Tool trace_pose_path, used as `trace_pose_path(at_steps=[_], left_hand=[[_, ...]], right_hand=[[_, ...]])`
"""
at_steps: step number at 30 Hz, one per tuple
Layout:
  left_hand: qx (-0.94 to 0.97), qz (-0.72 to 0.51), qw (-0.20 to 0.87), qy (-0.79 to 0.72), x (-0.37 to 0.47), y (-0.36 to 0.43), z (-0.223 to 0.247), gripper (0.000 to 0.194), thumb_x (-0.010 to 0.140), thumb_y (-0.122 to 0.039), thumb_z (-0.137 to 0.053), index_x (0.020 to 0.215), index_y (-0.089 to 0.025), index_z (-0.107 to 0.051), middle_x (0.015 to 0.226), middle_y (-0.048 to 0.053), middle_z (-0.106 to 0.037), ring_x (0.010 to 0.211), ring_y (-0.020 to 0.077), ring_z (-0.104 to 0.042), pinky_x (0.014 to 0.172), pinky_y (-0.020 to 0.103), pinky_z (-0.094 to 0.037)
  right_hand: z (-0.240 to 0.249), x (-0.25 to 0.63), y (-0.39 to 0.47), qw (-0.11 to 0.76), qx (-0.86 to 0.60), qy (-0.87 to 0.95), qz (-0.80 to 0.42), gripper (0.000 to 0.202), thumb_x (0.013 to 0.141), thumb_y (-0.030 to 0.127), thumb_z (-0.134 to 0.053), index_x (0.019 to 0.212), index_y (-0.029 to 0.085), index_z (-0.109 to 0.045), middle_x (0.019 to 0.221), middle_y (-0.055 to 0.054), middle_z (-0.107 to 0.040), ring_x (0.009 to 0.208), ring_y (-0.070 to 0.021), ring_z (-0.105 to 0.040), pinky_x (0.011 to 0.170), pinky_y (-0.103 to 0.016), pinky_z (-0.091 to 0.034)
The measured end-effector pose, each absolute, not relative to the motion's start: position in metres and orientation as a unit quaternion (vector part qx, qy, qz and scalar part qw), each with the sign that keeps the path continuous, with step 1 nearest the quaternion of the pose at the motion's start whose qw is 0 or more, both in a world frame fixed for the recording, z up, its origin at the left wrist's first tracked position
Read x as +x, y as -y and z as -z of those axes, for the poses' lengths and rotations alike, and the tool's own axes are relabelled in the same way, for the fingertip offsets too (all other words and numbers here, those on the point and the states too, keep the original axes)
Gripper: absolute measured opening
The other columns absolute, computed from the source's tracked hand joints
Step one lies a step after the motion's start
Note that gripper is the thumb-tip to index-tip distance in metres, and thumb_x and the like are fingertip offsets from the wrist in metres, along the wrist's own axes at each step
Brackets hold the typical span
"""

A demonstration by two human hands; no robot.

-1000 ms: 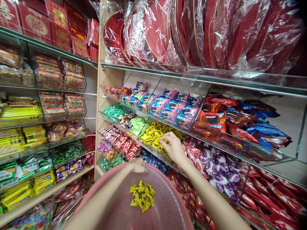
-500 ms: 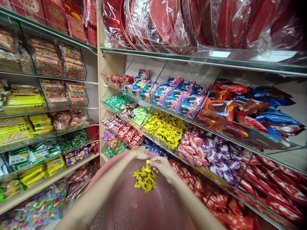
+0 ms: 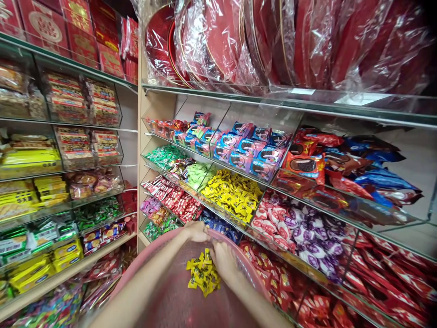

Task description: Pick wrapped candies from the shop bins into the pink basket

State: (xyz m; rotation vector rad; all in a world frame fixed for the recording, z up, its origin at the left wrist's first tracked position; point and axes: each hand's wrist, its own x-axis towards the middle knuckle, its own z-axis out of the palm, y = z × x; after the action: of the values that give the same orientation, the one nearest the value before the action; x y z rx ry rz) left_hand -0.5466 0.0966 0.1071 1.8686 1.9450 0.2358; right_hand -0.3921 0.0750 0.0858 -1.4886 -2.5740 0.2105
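Observation:
A large pink perforated basket (image 3: 170, 291) fills the lower middle of the view. Inside it lies a small heap of yellow-wrapped candies (image 3: 204, 275). My left hand (image 3: 197, 231) is closed at the basket's far rim, its fingers curled and partly hidden. Just right of the heap, my right hand (image 3: 223, 258) reaches down with its back toward me. Its fingers are bent together and mostly out of sight, close to an upright yellow candy; whether they hold one cannot be made out.
Behind the basket, a tilted clear bin holds more yellow candies (image 3: 234, 193). Purple and pink wrapped sweets (image 3: 312, 228) fill a bin to its right. Packaged snacks (image 3: 30, 196) line the left shelves. Plastic-wrapped red round trays (image 3: 221, 41) stand on the top shelf.
My right hand, which was pinching a yellow candy above the heap, has turned over and moved down beside it. My left hand keeps its place at the rim. The whole view has tilted upward slightly.

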Motion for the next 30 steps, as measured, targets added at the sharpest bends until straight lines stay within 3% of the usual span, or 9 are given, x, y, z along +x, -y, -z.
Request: trace_pose_path(at_steps=[3, 7, 10, 18, 24, 27, 30], left_hand=[[0.674, -0.083, 0.208, -0.703, -0.546, -0.097, -0.108, 0.029, 0.062, -0.047, -0.054, 0.071, -0.027, -0.073, 0.074, -0.002, -0.067, 0.076, 0.0180, -0.059, 0.067, 0.025, -0.043], [0.675, -0.085, 0.218, -0.700, -0.547, -0.097, -0.107, 0.028, 0.062, -0.046, -0.054, 0.070, -0.027, -0.072, 0.074, -0.002, -0.068, 0.076, 0.0189, -0.060, 0.067, 0.026, -0.043], [0.671, -0.091, 0.231, -0.699, -0.547, -0.097, -0.108, 0.029, 0.062, -0.049, -0.055, 0.069, -0.027, -0.073, 0.074, -0.003, -0.068, 0.075, 0.0180, -0.060, 0.068, 0.025, -0.043], [0.668, -0.110, 0.242, -0.695, -0.547, -0.093, -0.110, 0.027, 0.063, -0.046, -0.055, 0.066, -0.027, -0.073, 0.072, -0.005, -0.070, 0.075, 0.0143, -0.060, 0.070, 0.022, -0.041], [0.669, -0.106, 0.243, -0.695, -0.548, -0.095, -0.109, 0.025, 0.064, -0.045, -0.056, 0.067, -0.027, -0.073, 0.072, -0.005, -0.070, 0.074, 0.0138, -0.060, 0.071, 0.021, -0.042], [0.672, -0.103, 0.247, -0.690, -0.547, -0.095, -0.111, 0.026, 0.064, -0.046, -0.055, 0.066, -0.027, -0.072, 0.073, -0.005, -0.070, 0.076, 0.0145, -0.061, 0.071, 0.022, -0.042], [0.674, -0.100, 0.240, -0.691, -0.547, -0.094, -0.110, 0.027, 0.064, -0.047, -0.054, 0.066, -0.027, -0.072, 0.074, -0.004, -0.070, 0.078, 0.0158, -0.061, 0.070, 0.022, -0.043]], right_hand=[[-0.132, -0.388, -0.065, 0.033, -0.475, 0.879, 0.017, 0.025, 0.089, 0.024, -0.039, 0.092, 0.019, -0.063, 0.091, -0.010, -0.067, 0.087, -0.0221, -0.063, 0.070, -0.028, -0.042], [-0.204, -0.385, -0.073, 0.139, -0.449, 0.880, 0.067, 0.027, 0.092, 0.034, -0.034, 0.097, 0.022, -0.058, 0.085, -0.006, -0.068, 0.078, -0.0193, -0.063, 0.064, -0.026, -0.039], [-0.237, -0.383, -0.095, 0.173, -0.476, 0.855, 0.108, 0.024, 0.089, 0.033, -0.041, 0.099, 0.020, -0.057, 0.091, -0.008, -0.068, 0.084, -0.0201, -0.062, 0.067, -0.027, -0.039], [-0.227, -0.391, -0.132, 0.058, -0.537, 0.829, 0.141, 0.024, 0.079, 0.017, -0.052, 0.100, 0.011, -0.061, 0.100, -0.016, -0.065, 0.101, -0.0273, -0.055, 0.073, -0.031, -0.041], [-0.232, -0.382, -0.126, 0.114, -0.524, 0.834, 0.126, 0.028, 0.076, 0.011, -0.050, 0.103, 0.010, -0.058, 0.100, -0.017, -0.064, 0.098, -0.0277, -0.055, 0.074, -0.034, -0.041], [-0.235, -0.372, -0.113, 0.245, -0.472, 0.847, -0.006, 0.023, 0.076, 0.017, -0.055, 0.098, 0.014, -0.059, 0.095, -0.012, -0.065, 0.085, -0.0216, -0.056, 0.072, -0.032, -0.041], [-0.216, -0.368, -0.095, 0.369, -0.354, 0.784, -0.353, 0.021, 0.074, 0.029, -0.061, 0.092, 0.018, -0.059, 0.084, -0.003, -0.064, 0.066, -0.0127, -0.053, 0.064, -0.026, -0.041]])
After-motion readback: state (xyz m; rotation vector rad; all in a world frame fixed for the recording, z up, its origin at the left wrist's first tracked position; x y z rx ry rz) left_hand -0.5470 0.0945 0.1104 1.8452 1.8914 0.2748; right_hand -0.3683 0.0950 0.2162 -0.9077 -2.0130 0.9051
